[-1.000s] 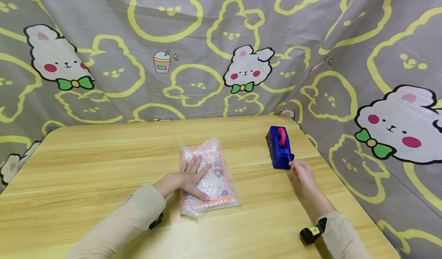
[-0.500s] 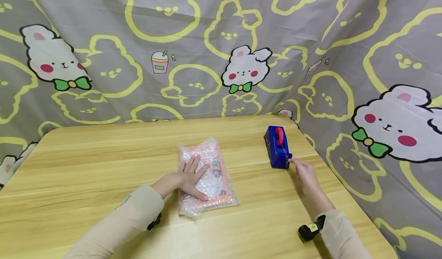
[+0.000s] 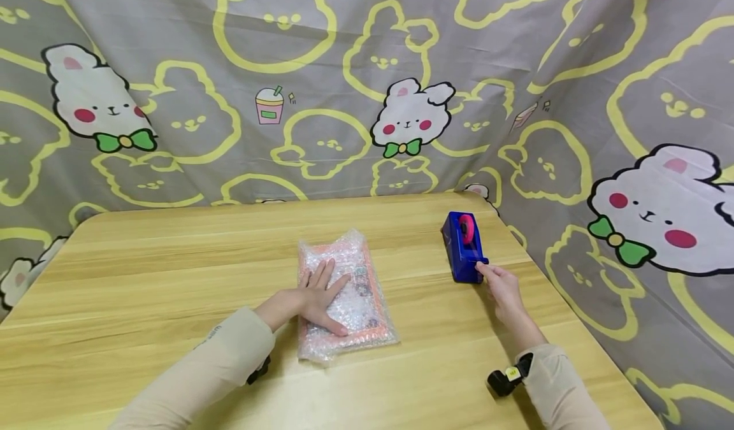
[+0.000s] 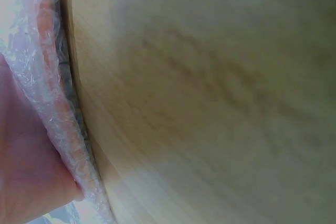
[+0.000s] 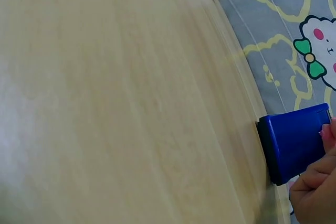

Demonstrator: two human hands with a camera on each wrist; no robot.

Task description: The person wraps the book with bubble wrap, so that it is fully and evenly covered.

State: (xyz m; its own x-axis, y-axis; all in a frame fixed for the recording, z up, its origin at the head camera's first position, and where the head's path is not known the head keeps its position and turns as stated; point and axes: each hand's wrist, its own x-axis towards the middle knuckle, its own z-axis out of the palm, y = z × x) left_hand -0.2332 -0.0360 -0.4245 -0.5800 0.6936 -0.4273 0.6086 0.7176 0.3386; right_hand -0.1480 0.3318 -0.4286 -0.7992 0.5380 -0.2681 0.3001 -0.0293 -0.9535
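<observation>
My left hand [image 3: 322,299] lies flat with fingers spread on a bubble-wrapped flat package [image 3: 364,318] with an orange border. The left wrist view shows the edge of the wrapped package [image 4: 65,108] beside part of the left hand [image 4: 29,150]. At the right of the table stands a blue tape dispenser [image 3: 460,251] with a pink core [image 3: 467,229]. At its front end my right hand [image 3: 504,290] pinches what appears to be the clear tape's end, which is too small to make out. In the right wrist view, the right hand's [image 5: 315,187] fingertips are at the dispenser [image 5: 296,142].
The wooden table [image 3: 189,258] extends to a grey patterned cloth [image 3: 321,86] behind and at the right. The dispenser stands near the table's right edge. A black wrist camera [image 3: 507,379] sits on the right wrist.
My right hand has shifted slightly left and up, so its fingertips are now closer against the dispenser's front end. The left hand stays on the package.
</observation>
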